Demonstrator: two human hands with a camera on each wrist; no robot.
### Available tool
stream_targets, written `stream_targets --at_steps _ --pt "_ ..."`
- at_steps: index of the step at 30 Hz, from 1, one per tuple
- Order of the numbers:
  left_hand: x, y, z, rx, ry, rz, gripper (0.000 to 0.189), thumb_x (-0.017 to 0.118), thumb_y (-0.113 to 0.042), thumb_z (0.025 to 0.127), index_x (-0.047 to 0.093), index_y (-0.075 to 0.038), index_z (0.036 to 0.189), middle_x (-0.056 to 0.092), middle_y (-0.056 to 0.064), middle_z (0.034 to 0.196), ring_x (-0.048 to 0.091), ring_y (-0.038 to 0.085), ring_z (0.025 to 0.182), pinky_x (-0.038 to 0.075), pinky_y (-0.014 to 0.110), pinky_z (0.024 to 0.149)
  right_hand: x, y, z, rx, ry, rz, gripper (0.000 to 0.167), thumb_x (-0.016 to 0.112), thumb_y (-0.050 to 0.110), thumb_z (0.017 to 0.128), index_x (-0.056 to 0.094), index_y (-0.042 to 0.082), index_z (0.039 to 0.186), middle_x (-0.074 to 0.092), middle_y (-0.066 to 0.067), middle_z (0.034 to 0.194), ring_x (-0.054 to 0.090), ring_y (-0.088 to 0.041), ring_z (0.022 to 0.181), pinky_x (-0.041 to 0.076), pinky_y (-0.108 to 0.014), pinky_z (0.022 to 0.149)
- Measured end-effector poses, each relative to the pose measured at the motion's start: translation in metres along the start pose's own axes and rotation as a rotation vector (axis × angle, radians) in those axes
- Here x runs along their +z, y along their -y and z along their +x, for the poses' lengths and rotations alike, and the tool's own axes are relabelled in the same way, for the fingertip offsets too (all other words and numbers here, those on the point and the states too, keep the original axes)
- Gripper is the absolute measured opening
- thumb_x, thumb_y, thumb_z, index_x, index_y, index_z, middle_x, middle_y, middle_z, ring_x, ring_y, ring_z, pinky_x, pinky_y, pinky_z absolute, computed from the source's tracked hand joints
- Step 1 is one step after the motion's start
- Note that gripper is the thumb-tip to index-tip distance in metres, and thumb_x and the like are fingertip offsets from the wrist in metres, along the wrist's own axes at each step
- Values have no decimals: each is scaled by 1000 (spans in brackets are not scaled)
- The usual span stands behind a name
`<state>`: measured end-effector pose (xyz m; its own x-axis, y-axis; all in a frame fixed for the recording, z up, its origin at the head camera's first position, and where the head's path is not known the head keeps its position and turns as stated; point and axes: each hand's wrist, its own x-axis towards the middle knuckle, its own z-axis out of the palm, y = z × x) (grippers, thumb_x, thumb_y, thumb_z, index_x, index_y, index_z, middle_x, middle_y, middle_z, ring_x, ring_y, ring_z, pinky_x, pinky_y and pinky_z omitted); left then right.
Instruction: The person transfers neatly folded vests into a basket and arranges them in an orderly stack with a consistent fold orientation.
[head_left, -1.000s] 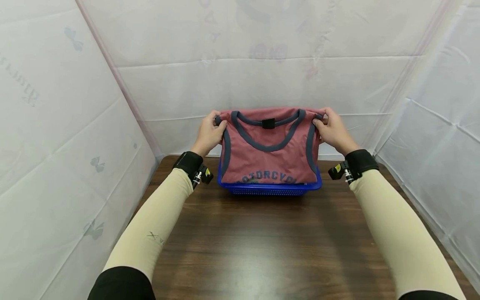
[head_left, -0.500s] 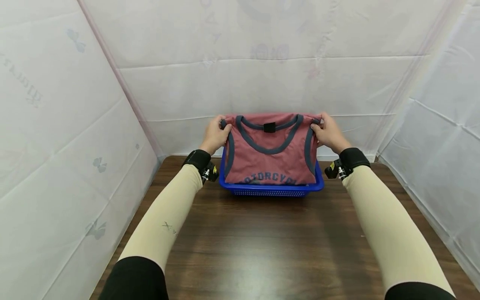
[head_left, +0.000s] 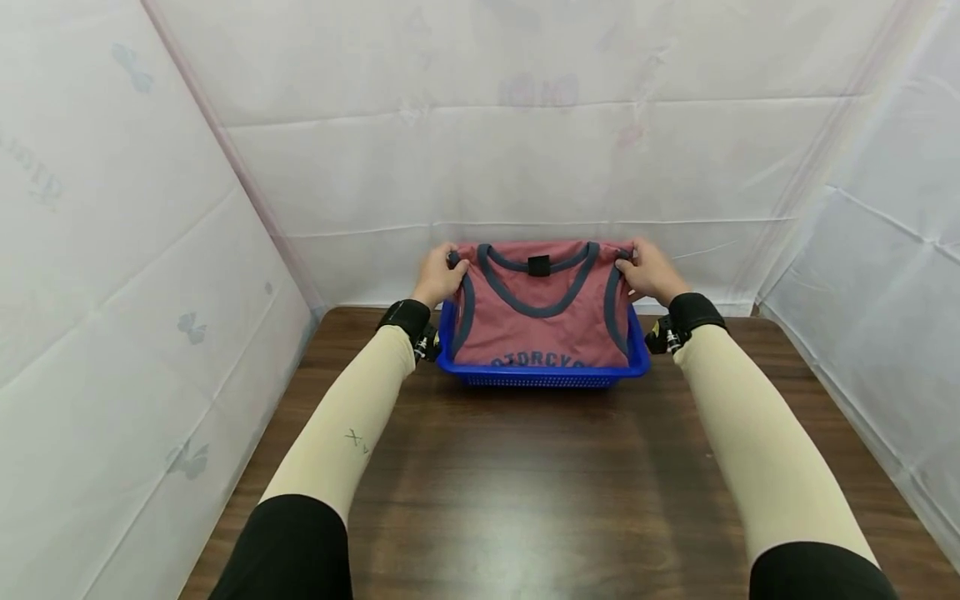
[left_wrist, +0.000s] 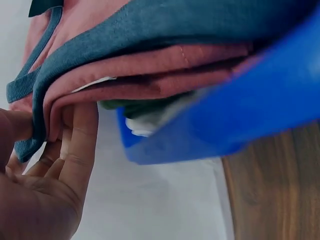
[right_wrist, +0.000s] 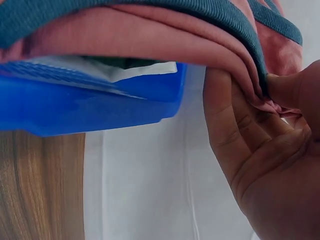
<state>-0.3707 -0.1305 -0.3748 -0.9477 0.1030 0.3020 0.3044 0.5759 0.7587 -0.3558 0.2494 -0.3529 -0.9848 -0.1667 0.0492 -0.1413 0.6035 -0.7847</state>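
Observation:
A folded pink tank top (head_left: 543, 329) with dark blue-grey trim and printed lettering lies tilted over a blue plastic basket (head_left: 540, 377). Its lower part is inside the basket while the shoulder end is raised at the back. My left hand (head_left: 441, 275) pinches the left shoulder, thumb on top and fingers beneath. At the opposite shoulder my right hand (head_left: 651, 272) pinches the cloth the same way. In the left wrist view, green and white cloth (left_wrist: 142, 120) shows inside the basket under the tank top; the right wrist view shows white cloth (right_wrist: 145, 71) there too.
The basket stands near the back of a brown wood-grain table (head_left: 517, 483). A white sheet wall (head_left: 525, 167) rises just behind it, with more white sheeting on the left (head_left: 135, 333) and right (head_left: 885, 333).
Both hands have lowered the shoulder end of the tank top toward the basket and come slightly closer together. Their pinch on the cloth is kept.

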Motion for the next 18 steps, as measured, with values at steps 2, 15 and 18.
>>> stream_targets --at_steps 2,15,18 --pt "2 8 -1 -19 28 10 24 59 -13 104 62 3 122 65 22 103 63 30 85 51 38 77 3 -4 3 17 15 -32 29 45 11 110 41 -5 134 63 -22 93 65 -21 64 62 -49 63" --pt "5 29 -6 -103 85 70 28 66 -18 102 63 2 122 58 11 77 56 17 49 50 28 44 19 -9 6 -7 -35 -257 25 52 14 108 54 -1 128 61 -30 112 67 -37 81 61 -42 62" --pt "5 34 -7 -136 88 114 28 69 -18 100 65 1 121 60 11 86 58 17 60 49 28 52 25 -14 8 -41 -64 -324 25 55 14 106 59 -1 126 63 -30 114 66 -41 92 58 -49 75"
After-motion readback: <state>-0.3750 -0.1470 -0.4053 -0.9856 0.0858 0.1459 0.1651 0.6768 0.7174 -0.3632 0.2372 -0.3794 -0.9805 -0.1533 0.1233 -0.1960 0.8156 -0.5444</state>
